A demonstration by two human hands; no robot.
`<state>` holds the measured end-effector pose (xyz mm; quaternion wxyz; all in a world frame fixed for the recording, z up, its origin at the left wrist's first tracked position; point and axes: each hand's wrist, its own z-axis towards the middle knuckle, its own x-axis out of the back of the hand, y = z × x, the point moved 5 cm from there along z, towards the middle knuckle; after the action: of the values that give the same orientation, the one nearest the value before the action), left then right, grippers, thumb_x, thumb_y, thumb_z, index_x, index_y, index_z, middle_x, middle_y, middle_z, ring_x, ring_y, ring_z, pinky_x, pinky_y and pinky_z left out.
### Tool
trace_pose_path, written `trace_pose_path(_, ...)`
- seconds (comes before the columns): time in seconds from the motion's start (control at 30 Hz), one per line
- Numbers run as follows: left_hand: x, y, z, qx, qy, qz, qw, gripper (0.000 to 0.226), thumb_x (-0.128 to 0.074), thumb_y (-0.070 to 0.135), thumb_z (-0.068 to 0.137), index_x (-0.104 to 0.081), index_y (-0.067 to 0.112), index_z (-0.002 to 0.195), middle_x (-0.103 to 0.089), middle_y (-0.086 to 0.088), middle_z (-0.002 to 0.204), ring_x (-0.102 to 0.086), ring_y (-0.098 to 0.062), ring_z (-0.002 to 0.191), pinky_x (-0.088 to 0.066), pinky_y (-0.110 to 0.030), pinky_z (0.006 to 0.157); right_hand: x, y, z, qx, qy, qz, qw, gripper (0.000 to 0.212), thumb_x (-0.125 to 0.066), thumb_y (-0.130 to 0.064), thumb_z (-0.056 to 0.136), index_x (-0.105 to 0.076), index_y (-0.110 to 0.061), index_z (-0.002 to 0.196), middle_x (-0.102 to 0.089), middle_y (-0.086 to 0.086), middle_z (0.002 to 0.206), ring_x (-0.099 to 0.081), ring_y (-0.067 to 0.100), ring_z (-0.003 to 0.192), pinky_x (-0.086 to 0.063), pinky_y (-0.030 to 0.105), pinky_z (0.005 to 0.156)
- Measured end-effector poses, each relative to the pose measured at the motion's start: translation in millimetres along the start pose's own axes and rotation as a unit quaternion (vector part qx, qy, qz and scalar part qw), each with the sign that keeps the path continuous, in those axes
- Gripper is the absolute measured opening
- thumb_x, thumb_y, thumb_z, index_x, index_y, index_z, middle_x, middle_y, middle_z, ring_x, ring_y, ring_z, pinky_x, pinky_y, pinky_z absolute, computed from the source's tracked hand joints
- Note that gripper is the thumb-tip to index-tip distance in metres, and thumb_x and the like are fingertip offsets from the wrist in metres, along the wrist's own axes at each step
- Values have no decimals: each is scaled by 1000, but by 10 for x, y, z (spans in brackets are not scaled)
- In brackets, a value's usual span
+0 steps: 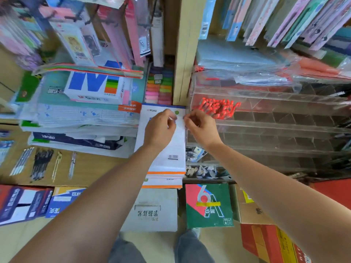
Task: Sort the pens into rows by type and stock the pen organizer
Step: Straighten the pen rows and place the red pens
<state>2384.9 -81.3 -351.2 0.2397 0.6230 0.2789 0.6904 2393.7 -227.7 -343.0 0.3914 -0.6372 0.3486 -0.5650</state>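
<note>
1. At the far left, on the wooden surface (91, 168), sorted groups lie side by side: blue-and-white pens (21, 161), black pens (40, 164), and two single pens (57, 165) set apart.
2. In the middle, the left hand (159, 130) hovers over a stack of white booklets (165, 154), its fingers curled and pinching a thin white piece (171, 118) too small to name.
3. Just beside it, the right hand (199, 128) has its fingers drawn narrow at the same spot. I cannot tell whether they hold the piece's other end.
4. At the right stands the clear pen organizer (266, 130), with red pens (218, 109) in one upper compartment.
5. Sorting looks well along and stocking barely begun. The next move likely calls for freeing both hands, then gathering one sorted group whole and feeding it into its own compartment.
</note>
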Motion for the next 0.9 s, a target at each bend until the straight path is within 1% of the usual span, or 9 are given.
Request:
trace_pose_path(0.07,224,-399,-106,12,-8,14,1000,14,-53,13,91,-62,18,101,-68,2,98,-61,-22,81,-48,-34,70,-456,-141,-66,-6,-24,13,1000,13,-56,-9,90,-62,-18,84,-66,16,73,-61,26,64,-53,37,62)
trace_pose_path(0.17,594,-1092,-306,52,-24,16,998,13,-53,17,92,-63,15,100,-69,1,96,-62,-22,83,-48,-35,71,-1217,-317,-173,-14,-45,25,999,11,-56,-13,90,-62,-18,82,-65,16,73,-57,21,59,-52,35,61)
trace_pose_path(0.3,1028,-2205,-592,99,-79,33,991,14,-53,21,93,-63,16,100,-70,-3,95,-63,-26,86,-51,-40,74,-2316,-395,-296,-50,-55,21,997,13,-56,-26,85,-63,-16,85,-66,12,72,-62,27,66,-52,41,65)
trace_pose_path(0.37,1185,-2798,-723,122,-111,46,985,12,-51,20,93,-62,16,97,-69,-3,95,-63,-26,86,-48,-36,71,-2857,-398,-346,-72,-77,22,994,7,-59,-19,89,-61,-18,82,-64,5,68,-60,19,61,-52,37,65)
trace_pose_path(0.43,1319,-3347,-880,151,-140,63,976,16,-49,24,96,-61,14,96,-67,-4,94,-62,-26,85,-42,-31,66,-3365,-367,-407,-96,-95,9,991,14,-59,-13,91,-59,-22,80,-60,-3,65,-55,6,53,-48,25,58)
trace_pose_path(0.5,1419,-3839,-1024,175,-166,77,967,19,-46,25,97,-61,13,98,-66,-5,95,-60,-26,85,-37,-29,65,-3820,-286,-466,-126,-116,-2,985,10,-59,-9,91,-61,-17,86,-59,-3,65,-52,-1,48,-42,16,52)
trace_pose_path(0.57,1483,-4281,-1154,204,-184,79,958,18,-46,23,97,-62,15,100,-66,-3,99,-59,-24,87,-38,-29,67,-4244,-162,-516,-150,-138,-20,979,7,-58,-11,91,-62,-16,89,-61,-4,67,-54,4,50,-45,22,55)
trace_pose_path(0.77,1515,-5348,-1313,274,-173,75,943,16,-46,14,95,-60,11,99,-63,-6,101,-57,-22,85,-38,-30,67,-5259,199,-482,-190,-188,-88,960,5,-57,-24,93,-61,-23,90,-66,-2,79,-62,14,69,-44,25,60)
trace_pose_path(0.9,1425,-5952,-1248,312,-142,62,937,20,-47,15,95,-59,9,110,-61,-8,111,-59,-26,96,-45,-35,76,-5803,508,-297,-200,-188,-125,953,8,-59,-28,92,-62,-20,93,-67,1,86,-63,16,75,-43,23,59)
